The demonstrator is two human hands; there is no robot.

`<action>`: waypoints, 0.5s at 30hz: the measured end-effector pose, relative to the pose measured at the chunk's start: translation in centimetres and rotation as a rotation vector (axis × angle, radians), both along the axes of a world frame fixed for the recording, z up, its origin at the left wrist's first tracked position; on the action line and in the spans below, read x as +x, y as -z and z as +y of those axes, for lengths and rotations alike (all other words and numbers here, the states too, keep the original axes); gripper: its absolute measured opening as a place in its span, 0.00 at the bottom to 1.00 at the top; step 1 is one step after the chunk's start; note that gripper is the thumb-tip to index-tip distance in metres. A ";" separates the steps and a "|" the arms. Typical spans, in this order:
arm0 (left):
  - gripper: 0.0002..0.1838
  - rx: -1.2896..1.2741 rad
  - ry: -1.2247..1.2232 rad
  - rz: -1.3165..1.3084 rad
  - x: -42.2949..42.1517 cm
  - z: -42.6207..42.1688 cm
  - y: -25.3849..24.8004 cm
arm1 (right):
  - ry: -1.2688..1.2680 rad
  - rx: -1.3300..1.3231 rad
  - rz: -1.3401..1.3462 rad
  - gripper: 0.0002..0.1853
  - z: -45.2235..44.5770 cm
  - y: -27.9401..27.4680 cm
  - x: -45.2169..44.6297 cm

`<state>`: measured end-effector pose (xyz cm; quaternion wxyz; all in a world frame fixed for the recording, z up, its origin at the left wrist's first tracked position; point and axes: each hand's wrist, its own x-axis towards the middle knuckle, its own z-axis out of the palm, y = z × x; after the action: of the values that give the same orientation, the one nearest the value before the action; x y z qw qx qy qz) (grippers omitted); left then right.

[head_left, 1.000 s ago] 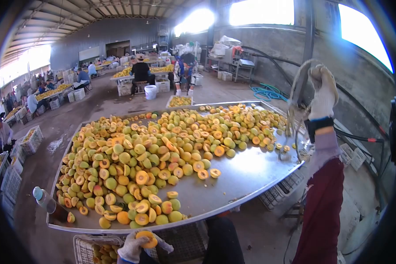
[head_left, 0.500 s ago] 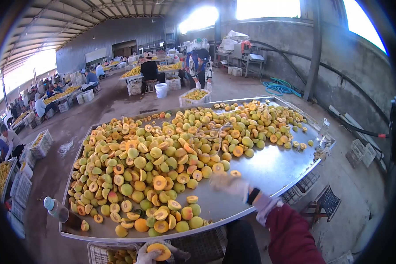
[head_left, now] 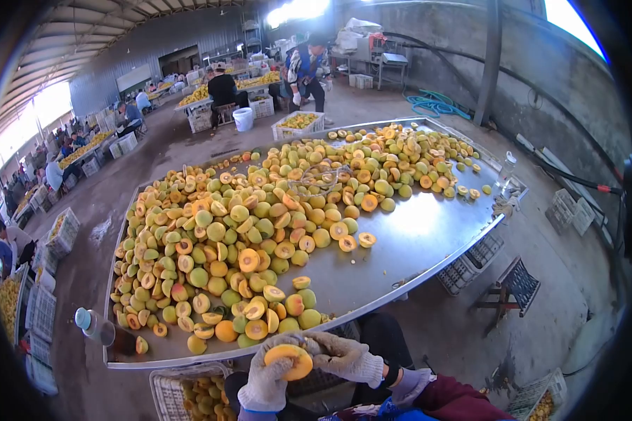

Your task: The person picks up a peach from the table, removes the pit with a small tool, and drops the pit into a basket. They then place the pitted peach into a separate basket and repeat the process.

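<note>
The left hand (head_left: 264,383), in a pale knitted glove, kept its grip closed around a halved fruit (head_left: 291,361), whose orange cut face was turned toward the camera. This fruit was in front of the near edge of the metal counter (head_left: 414,277), above the lap of the person. The right hand (head_left: 351,359), gloved also, was just beside it, with the fingers bent in a narrow grip; I could not tell whether these fingers held something small. On the counter there was a wide heap of fruits (head_left: 253,224), many of them cut in half, and a loop of cord (head_left: 323,181) lay on top. A bottle with a blue cap (head_left: 107,330) was near the left corner. Below the near edge, a white crate (head_left: 164,394) contained more fruits. Beyond the far edge, a person (head_left: 307,69) stood behind another filled crate (head_left: 300,132).
</note>
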<state>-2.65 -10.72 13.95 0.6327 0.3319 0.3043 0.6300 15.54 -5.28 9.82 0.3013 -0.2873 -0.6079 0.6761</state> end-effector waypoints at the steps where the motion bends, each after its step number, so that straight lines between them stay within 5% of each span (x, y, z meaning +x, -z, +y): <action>1: 0.25 -0.010 -0.004 -0.001 0.0 -0.1 -0.2 | -0.004 -0.010 -0.001 0.32 -0.4 0.0 0.0; 5: 0.34 -0.093 -0.152 -0.165 -1.2 0.2 -0.2 | 0.111 -0.185 0.204 0.27 -1.3 -2.5 0.1; 7: 0.32 -0.096 -0.226 -0.006 -0.9 -0.4 -1.4 | 0.119 -0.106 0.136 0.26 -2.9 -3.5 -0.5; 9: 0.36 -0.142 -0.213 -0.123 -1.2 -0.3 1.0 | 0.104 0.019 -0.171 0.27 -3.4 -5.0 -0.4; 12: 0.35 -0.095 -0.219 -0.225 0.0 -0.4 0.3 | 0.128 0.026 -0.056 0.28 -4.3 -4.6 -1.5; 15: 0.34 -0.108 -0.223 -0.220 0.6 -0.8 1.2 | 0.180 0.237 -0.267 0.29 -4.3 -6.1 -1.7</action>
<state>-2.03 -11.50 12.73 0.6054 0.1907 0.3013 0.7116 13.79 -9.59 15.92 0.3092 -0.3901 -0.6896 0.5260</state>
